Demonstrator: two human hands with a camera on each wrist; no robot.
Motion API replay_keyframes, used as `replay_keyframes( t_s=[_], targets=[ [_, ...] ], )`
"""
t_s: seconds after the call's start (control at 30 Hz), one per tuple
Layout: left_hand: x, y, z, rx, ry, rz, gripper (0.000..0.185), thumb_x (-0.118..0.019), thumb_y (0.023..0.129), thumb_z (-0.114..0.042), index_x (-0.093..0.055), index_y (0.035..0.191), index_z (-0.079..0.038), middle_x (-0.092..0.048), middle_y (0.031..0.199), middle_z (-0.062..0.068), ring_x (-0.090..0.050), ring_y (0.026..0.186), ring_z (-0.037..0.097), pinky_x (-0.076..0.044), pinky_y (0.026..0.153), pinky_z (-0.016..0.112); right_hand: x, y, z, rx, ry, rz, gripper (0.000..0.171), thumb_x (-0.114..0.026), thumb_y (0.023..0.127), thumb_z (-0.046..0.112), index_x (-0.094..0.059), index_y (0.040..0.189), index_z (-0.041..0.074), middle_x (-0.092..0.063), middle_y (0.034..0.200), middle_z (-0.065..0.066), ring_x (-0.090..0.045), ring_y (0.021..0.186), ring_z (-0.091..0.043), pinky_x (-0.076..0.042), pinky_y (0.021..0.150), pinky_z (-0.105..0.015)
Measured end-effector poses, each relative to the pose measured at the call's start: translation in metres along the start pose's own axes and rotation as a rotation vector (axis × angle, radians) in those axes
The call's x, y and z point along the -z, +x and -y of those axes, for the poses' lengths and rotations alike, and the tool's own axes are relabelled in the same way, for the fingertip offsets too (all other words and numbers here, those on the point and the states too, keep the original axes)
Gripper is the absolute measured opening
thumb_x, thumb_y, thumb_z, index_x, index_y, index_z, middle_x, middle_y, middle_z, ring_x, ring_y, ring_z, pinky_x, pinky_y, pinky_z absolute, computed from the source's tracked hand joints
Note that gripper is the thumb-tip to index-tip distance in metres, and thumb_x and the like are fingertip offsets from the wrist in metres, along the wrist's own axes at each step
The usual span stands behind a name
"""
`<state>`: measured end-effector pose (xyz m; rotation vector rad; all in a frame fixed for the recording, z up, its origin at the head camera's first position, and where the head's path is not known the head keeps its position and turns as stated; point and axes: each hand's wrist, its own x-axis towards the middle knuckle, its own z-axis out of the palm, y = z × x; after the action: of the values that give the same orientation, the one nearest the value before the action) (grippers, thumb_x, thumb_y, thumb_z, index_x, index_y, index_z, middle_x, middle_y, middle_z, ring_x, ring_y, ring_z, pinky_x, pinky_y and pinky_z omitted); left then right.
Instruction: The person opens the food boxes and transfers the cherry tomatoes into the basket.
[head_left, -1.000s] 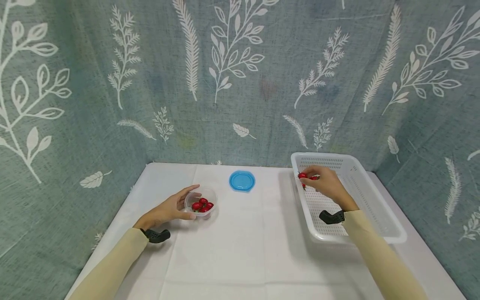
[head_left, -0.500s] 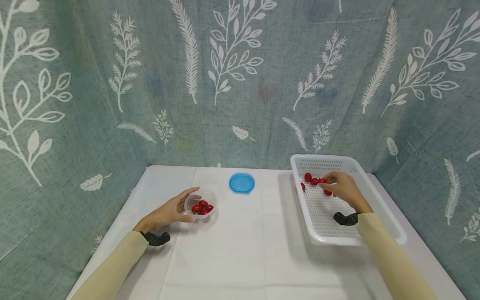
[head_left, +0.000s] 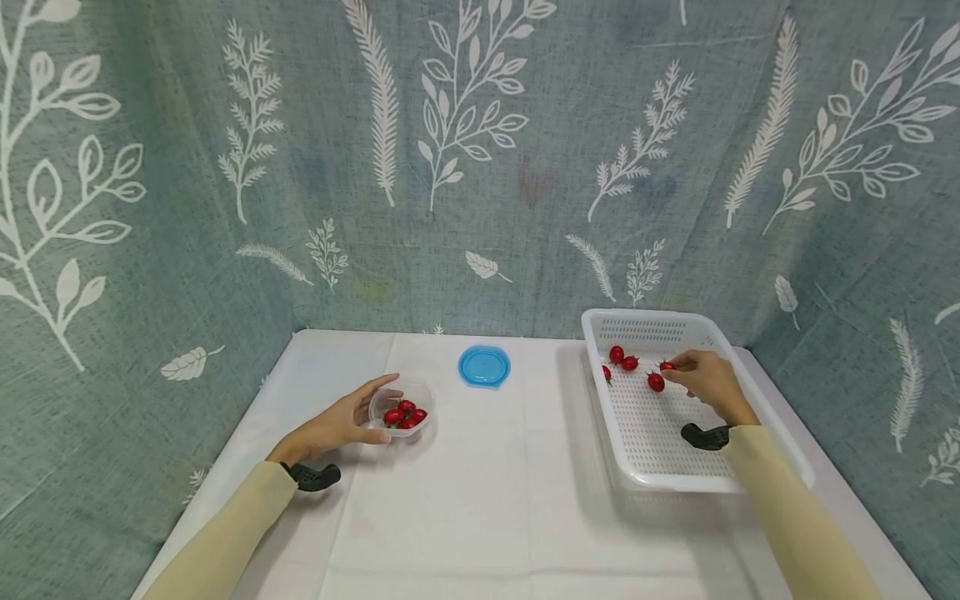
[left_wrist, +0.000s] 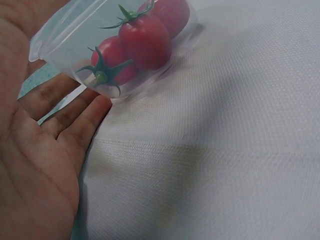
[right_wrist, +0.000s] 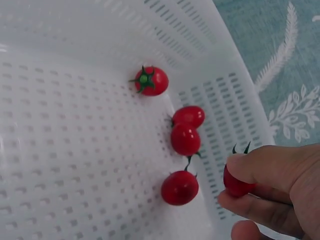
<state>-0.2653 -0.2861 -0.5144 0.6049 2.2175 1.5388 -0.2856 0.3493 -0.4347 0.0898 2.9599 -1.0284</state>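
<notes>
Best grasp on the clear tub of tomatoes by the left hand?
Judging by its pose, wrap the side wall of the clear tub just under the rim, coming from its left, where the left hand already cups it. It stands upright and open, with cherry tomatoes inside, so a top pinch would likely crush fruit.

Blue lid and patterned backdrop

A round blue lid point(head_left: 484, 365) is laid flat on the white tabletop point(head_left: 465, 500); grey-green cloth point(head_left: 480, 167) printed with white leaves is hung behind.
</notes>
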Motion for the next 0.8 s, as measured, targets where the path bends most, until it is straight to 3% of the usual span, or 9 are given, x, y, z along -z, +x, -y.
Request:
replay_keyframes(
  t_s=[0.13, 0.33, 0.53, 0.8],
  targets=[
    [-0.0006, -0.0011, 0.0004, 0.008, 0.0, -0.002, 0.103, -0.085, 0.088, -0.019, -0.019, 0.166, -0.032, -0.029, 0.166, 0.001, -0.004, 0.158, 0.029, -0.016, 0.123, 0.057, 0.0026, -0.0019, -0.0037, -0.027, -0.025, 0.009, 0.042, -0.072, 0.097, 0.034, -0.068, 0.117, -0.003, -0.071, 0.106, -0.024, -0.063, 0.072, -0.025, -0.052, 0.058, -0.033],
    [-0.0012, -0.0013, 0.0007, -0.001, -0.011, 0.003, 0.102, -0.083, 0.089, -0.017, -0.018, 0.166, -0.03, -0.032, 0.165, 0.003, -0.005, 0.158, 0.029, -0.016, 0.124, 0.055, 0.0024, -0.003, -0.0071, -0.056, -0.079, 0.005, 0.042, -0.072, 0.097, 0.032, -0.068, 0.117, -0.005, -0.07, 0.099, -0.023, -0.065, 0.074, -0.031, -0.053, 0.057, -0.036],
    [-0.0007, 0.0005, 0.0003, 0.003, -0.019, -0.005, 0.103, -0.084, 0.088, -0.016, -0.018, 0.166, -0.03, -0.034, 0.163, 0.002, -0.01, 0.158, 0.028, -0.017, 0.124, 0.054, 0.0013, -0.0025, -0.0102, -0.085, -0.097, -0.042, 0.042, -0.07, 0.097, 0.029, -0.067, 0.12, -0.007, -0.071, 0.102, -0.023, -0.068, 0.075, -0.032, -0.056, 0.058, -0.038],
    [-0.0009, 0.0016, -0.0006, 0.009, -0.018, -0.006, 0.103, -0.084, 0.088, -0.016, -0.018, 0.166, -0.03, -0.035, 0.162, 0.001, -0.012, 0.157, 0.027, -0.018, 0.124, 0.053, 0.0034, -0.0054, -0.0052, -0.052, -0.036, -0.124, 0.04, -0.067, 0.1, 0.027, -0.067, 0.12, -0.007, -0.071, 0.109, -0.025, -0.068, 0.082, -0.034, -0.055, 0.057, -0.031]
  ],
)
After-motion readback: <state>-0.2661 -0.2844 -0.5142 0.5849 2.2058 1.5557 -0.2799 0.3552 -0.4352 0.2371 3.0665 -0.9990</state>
